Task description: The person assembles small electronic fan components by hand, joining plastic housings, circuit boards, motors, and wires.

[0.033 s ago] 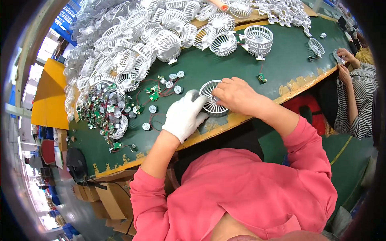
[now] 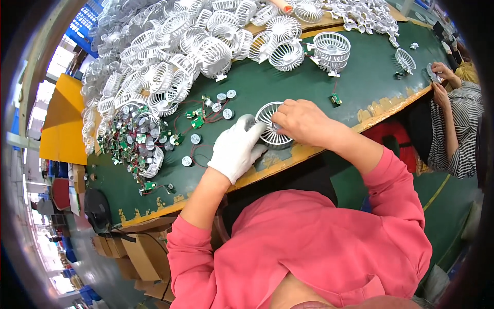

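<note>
A round, white-grey plastic fan cage [image 2: 269, 136] with radial ribs lies on the green table near its front edge. My left hand [image 2: 234, 148], in a white glove, grips the cage's left rim between thumb and fingers. Over the right part of the cage, my bare right hand [image 2: 307, 123] has its fingers bent and drawn together, the tips reaching inside the rim. Whatever those fingertips pinch is hidden beneath them. Just left of the glove lie small round motors [image 2: 195, 139] with thin red wires, and a green circuit board [image 2: 197, 122] is among the parts farther back.
A large heap of fan cages [image 2: 170, 51] fills the back left, beside a pile of wired motors and boards [image 2: 136, 136]. Stacked cages [image 2: 331, 51] stand at the back right. White small parts [image 2: 360, 18] lie beyond. At far right, another person's hands [image 2: 441, 77] hold a cage.
</note>
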`<action>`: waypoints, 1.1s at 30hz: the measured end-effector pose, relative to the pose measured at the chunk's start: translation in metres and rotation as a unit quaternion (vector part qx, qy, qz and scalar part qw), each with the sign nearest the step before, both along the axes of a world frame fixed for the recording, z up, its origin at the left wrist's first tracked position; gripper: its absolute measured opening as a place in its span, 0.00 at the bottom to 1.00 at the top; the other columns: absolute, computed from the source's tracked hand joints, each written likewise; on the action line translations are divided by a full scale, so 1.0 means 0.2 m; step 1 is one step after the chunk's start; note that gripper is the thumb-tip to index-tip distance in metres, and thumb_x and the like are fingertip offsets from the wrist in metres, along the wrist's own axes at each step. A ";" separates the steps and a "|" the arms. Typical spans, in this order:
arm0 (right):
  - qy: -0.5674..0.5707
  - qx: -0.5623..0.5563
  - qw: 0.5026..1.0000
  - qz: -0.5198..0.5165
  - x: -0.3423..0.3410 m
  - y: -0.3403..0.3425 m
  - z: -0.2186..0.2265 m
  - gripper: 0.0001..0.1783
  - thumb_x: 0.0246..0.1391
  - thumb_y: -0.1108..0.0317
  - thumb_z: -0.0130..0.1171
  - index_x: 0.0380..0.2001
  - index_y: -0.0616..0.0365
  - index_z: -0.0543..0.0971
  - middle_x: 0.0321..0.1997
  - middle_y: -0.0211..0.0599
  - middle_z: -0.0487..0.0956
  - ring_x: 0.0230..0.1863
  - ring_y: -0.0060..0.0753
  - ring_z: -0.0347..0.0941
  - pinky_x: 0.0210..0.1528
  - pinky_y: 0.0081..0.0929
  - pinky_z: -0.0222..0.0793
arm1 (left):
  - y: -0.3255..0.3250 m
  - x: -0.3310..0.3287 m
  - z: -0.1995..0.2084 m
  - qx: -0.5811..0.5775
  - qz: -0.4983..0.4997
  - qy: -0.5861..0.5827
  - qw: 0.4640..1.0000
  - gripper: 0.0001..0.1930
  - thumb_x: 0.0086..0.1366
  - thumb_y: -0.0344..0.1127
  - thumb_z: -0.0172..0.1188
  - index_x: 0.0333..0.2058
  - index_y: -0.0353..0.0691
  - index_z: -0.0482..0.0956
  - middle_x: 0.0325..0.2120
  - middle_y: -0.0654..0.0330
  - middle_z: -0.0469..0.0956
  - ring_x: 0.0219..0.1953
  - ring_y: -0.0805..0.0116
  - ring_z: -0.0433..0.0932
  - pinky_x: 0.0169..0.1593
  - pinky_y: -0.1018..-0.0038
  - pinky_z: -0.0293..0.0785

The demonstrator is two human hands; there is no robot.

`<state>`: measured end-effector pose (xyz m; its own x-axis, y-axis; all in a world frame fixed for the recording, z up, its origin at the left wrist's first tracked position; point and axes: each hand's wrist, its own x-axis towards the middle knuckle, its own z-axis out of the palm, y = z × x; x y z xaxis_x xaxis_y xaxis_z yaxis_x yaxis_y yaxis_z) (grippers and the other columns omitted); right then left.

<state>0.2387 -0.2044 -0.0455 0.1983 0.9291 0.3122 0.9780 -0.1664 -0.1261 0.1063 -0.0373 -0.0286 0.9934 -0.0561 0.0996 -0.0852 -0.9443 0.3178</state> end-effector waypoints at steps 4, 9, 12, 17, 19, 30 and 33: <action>0.035 -0.023 0.999 0.017 0.00 0.03 0.04 0.13 0.42 0.62 0.65 0.28 0.57 0.75 0.30 0.37 0.76 0.37 0.41 0.74 0.35 0.37 0.70 | 0.02 0.01 -0.03 -0.029 -0.012 -0.060 0.998 0.23 0.50 0.39 0.65 0.46 0.48 0.73 0.45 0.52 0.71 0.40 0.51 0.76 0.42 0.63 0.73; 0.036 -0.069 0.996 0.035 0.00 0.05 0.07 0.14 0.42 0.62 0.65 0.28 0.58 0.74 0.30 0.39 0.76 0.37 0.42 0.74 0.35 0.37 0.71 | 0.08 0.01 -0.04 -0.014 -0.059 -0.064 0.996 0.16 0.50 0.38 0.65 0.40 0.48 0.78 0.31 0.57 0.75 0.33 0.55 0.75 0.35 0.64 0.71; 0.042 -0.074 0.994 0.062 0.00 0.07 0.07 0.13 0.41 0.64 0.65 0.26 0.59 0.75 0.28 0.40 0.77 0.35 0.43 0.75 0.36 0.37 0.72 | 0.08 -0.01 -0.07 -0.002 -0.056 -0.071 0.996 0.14 0.52 0.42 0.64 0.39 0.50 0.78 0.28 0.58 0.72 0.32 0.58 0.74 0.34 0.64 0.70; 0.030 -0.148 0.987 0.050 -0.02 0.12 0.09 0.10 0.38 0.65 0.63 0.20 0.59 0.76 0.27 0.43 0.78 0.33 0.45 0.76 0.34 0.39 0.72 | 0.07 0.00 -0.09 0.021 -0.064 -0.068 0.995 0.15 0.55 0.46 0.61 0.40 0.52 0.77 0.27 0.60 0.70 0.32 0.59 0.72 0.35 0.64 0.68; 0.031 -0.145 0.987 0.068 -0.01 0.12 0.08 0.10 0.39 0.63 0.63 0.20 0.59 0.77 0.26 0.42 0.77 0.32 0.44 0.76 0.34 0.39 0.72 | 0.07 -0.01 -0.08 0.009 -0.071 -0.127 0.989 0.16 0.51 0.42 0.64 0.40 0.51 0.79 0.27 0.58 0.73 0.29 0.56 0.72 0.33 0.62 0.68; -0.110 -0.069 0.988 -0.078 0.29 -0.13 0.02 0.13 0.37 0.59 0.68 0.30 0.46 0.80 0.25 0.25 0.74 0.36 0.30 0.70 0.47 0.37 0.58 | 0.45 -0.29 -0.08 -0.051 0.235 -0.204 0.949 0.12 0.58 0.39 0.60 0.39 0.41 0.79 0.36 0.53 0.76 0.39 0.53 0.75 0.42 0.65 0.71; -0.152 -0.088 0.978 -0.113 0.43 -0.22 0.04 0.13 0.36 0.59 0.69 0.30 0.45 0.81 0.26 0.25 0.76 0.37 0.29 0.70 0.54 0.41 0.56 | 0.49 -0.27 -0.15 -0.012 0.286 -0.098 0.953 0.13 0.58 0.43 0.59 0.40 0.44 0.79 0.35 0.53 0.75 0.39 0.53 0.75 0.41 0.64 0.71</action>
